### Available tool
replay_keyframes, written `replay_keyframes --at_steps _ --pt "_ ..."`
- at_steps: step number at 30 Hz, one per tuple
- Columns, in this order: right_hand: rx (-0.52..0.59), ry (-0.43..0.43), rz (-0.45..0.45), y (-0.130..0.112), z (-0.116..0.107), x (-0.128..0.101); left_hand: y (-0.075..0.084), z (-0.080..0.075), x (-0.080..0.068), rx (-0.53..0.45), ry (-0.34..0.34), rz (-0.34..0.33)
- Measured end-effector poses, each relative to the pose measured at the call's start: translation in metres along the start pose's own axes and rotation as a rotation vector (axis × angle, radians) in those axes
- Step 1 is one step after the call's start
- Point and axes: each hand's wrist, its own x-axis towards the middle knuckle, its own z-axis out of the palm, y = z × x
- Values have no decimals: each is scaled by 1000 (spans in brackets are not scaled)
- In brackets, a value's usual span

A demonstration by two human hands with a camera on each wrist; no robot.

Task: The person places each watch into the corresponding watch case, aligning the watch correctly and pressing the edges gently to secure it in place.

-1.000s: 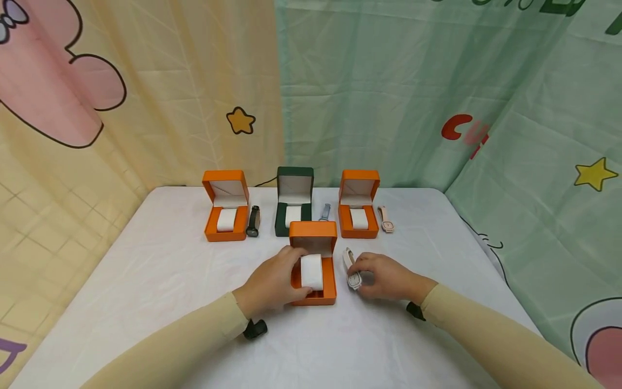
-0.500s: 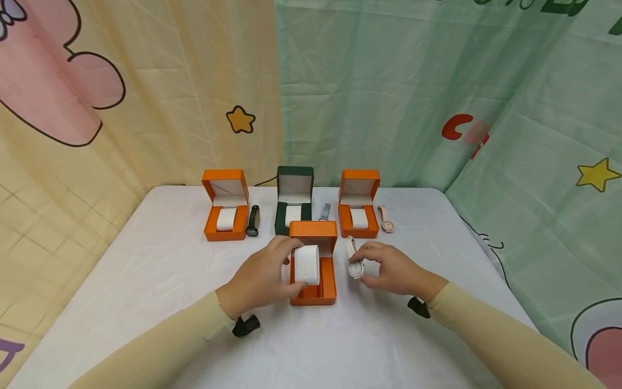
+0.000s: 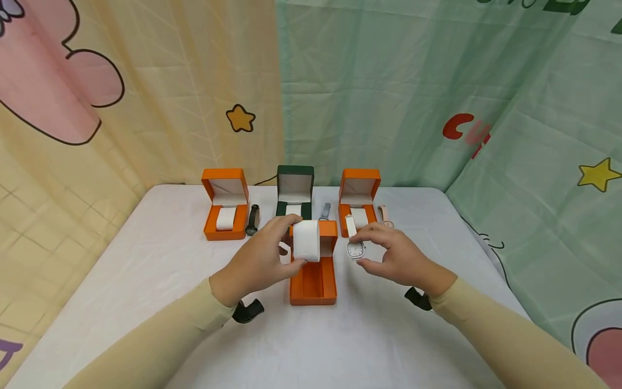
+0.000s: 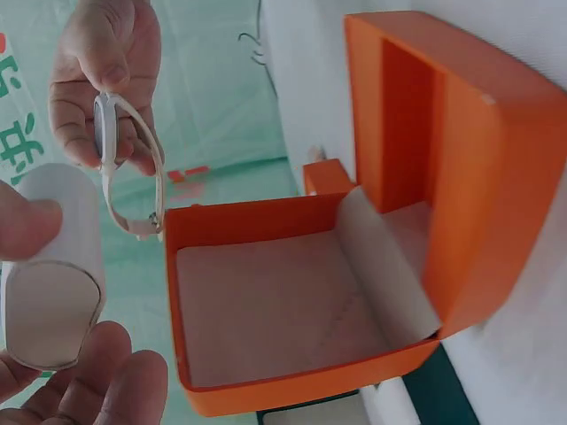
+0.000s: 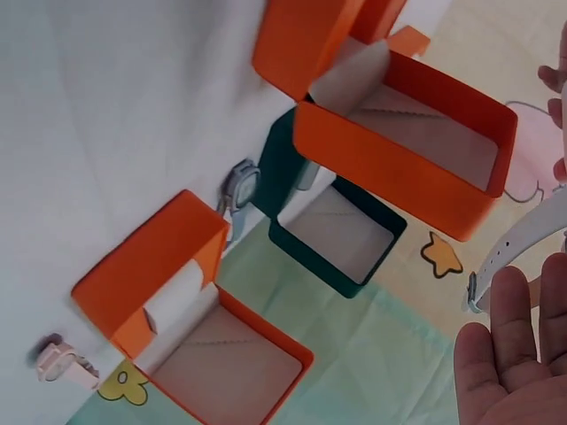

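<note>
My left hand [image 3: 259,262] holds a white watch cushion [image 3: 306,241] between thumb and fingers, raised over an open orange watch box [image 3: 313,300]. The box's lid stands up at the back, partly hidden by the cushion, and its orange inner compartment lies uncovered. In the left wrist view the cushion [image 4: 66,199] shows its flat beige end. My right hand [image 3: 403,254] pinches a white watch [image 3: 356,250] by its case, to the right of the cushion. The watch's pale strap [image 4: 158,168] forms a loop in the left wrist view.
Behind stand an open orange box [image 3: 225,235] with a black watch [image 3: 252,220] beside it, a green box [image 3: 295,170] with a blue-grey watch [image 3: 325,211], and another orange box [image 3: 360,174] with a pink watch [image 5: 62,361]. Curtains [image 3: 389,97] enclose the white table.
My left hand has lifted the cushion up out of the front orange box. My right hand has raised the white watch alongside it, and its dial now faces the head camera.
</note>
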Motion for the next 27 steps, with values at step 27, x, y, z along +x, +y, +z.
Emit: replay_keyframes --at_steps 27 --pt "196 104 -94 -24 1 48 2 -11 38 -120 3 -43"
